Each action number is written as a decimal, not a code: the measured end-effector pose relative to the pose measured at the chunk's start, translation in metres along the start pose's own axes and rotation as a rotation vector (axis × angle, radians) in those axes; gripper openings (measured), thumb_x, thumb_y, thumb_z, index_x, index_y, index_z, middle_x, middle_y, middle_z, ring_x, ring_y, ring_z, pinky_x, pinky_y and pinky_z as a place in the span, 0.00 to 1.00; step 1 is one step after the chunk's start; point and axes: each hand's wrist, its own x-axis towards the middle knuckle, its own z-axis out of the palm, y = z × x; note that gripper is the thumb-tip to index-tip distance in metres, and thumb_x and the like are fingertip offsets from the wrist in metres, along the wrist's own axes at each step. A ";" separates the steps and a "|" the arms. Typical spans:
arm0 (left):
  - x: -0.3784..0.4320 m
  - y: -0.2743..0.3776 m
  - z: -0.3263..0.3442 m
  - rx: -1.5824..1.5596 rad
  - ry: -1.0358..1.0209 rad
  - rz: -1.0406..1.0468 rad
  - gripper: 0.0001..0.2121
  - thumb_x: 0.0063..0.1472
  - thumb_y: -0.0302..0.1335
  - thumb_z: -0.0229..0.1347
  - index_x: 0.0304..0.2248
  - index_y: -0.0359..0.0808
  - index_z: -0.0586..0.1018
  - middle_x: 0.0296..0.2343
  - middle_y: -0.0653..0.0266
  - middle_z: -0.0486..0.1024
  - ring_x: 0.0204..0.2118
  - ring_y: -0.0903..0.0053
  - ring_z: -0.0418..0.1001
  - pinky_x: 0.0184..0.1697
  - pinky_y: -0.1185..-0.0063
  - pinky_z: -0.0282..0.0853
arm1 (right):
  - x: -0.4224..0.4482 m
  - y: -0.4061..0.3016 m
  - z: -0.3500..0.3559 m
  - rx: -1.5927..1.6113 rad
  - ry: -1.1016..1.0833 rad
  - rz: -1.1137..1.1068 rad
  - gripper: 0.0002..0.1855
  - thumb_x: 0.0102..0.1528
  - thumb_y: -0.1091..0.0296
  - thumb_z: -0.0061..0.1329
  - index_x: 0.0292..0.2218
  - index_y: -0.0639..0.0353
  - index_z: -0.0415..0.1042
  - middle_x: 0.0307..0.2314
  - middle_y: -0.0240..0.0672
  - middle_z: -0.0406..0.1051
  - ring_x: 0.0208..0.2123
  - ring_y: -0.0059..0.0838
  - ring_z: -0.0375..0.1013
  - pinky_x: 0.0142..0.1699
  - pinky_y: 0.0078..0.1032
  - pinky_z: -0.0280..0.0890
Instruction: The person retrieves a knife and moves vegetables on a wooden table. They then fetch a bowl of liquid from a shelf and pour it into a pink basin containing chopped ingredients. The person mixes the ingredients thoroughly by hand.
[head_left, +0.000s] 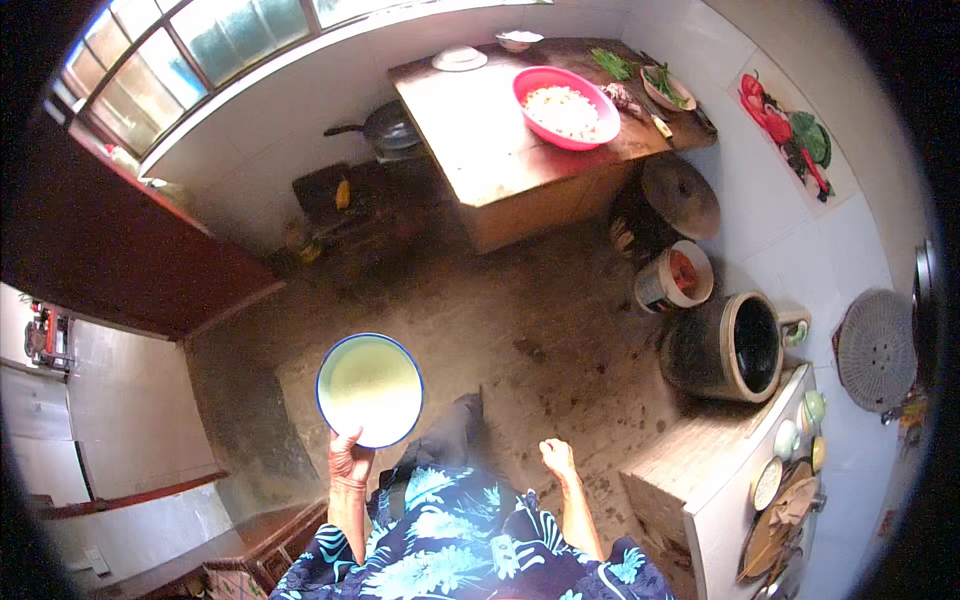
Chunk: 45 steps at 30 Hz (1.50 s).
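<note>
My left hand (351, 459) grips the near rim of a round white enamel basin (370, 390) with a blue edge, its thumb over the rim. The basin looks pale inside; whether it holds liquid I cannot tell. My right hand (557, 457) hangs over the floor at the right of my body, fingers curled, with nothing visible in it. Beyond both hands stands a wooden table (480, 176) bearing a pink plastic basin (613, 120) of pale chopped food, a knife (661, 126), green vegetables (611, 64) and bowls.
At the right stand a lidded-looking round board (681, 195), a white bucket (652, 283) with red contents, a large dark jar (701, 349) and a counter (694, 487) with dishes. A dark wok (391, 126) is left of the table. A brown door (142, 232) stands at the left.
</note>
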 end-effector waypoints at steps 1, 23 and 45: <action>0.022 -0.007 0.024 -0.002 -0.073 -0.020 0.31 0.51 0.13 0.56 0.57 0.38 0.67 0.53 0.59 0.69 0.57 0.63 0.66 0.62 0.64 0.61 | 0.014 0.000 -0.015 0.009 0.010 0.020 0.19 0.56 0.58 0.50 0.41 0.65 0.76 0.23 0.39 0.77 0.23 0.27 0.77 0.32 0.26 0.70; 0.201 -0.131 0.360 0.002 -0.080 0.122 0.32 0.51 0.16 0.58 0.57 0.38 0.66 0.53 0.60 0.68 0.57 0.63 0.65 0.62 0.62 0.59 | 0.358 -0.243 -0.391 0.246 0.229 -0.266 0.32 0.52 0.69 0.58 0.56 0.67 0.63 0.42 0.46 0.71 0.33 0.30 0.74 0.36 0.26 0.72; 0.307 -0.158 0.558 0.127 -0.131 0.091 0.36 0.46 0.21 0.65 0.57 0.34 0.65 0.50 0.58 0.70 0.53 0.66 0.68 0.58 0.69 0.64 | 0.562 -0.477 -0.462 -0.699 -0.063 -0.886 0.52 0.37 0.72 0.66 0.61 0.51 0.54 0.60 0.46 0.48 0.61 0.51 0.51 0.51 0.57 0.62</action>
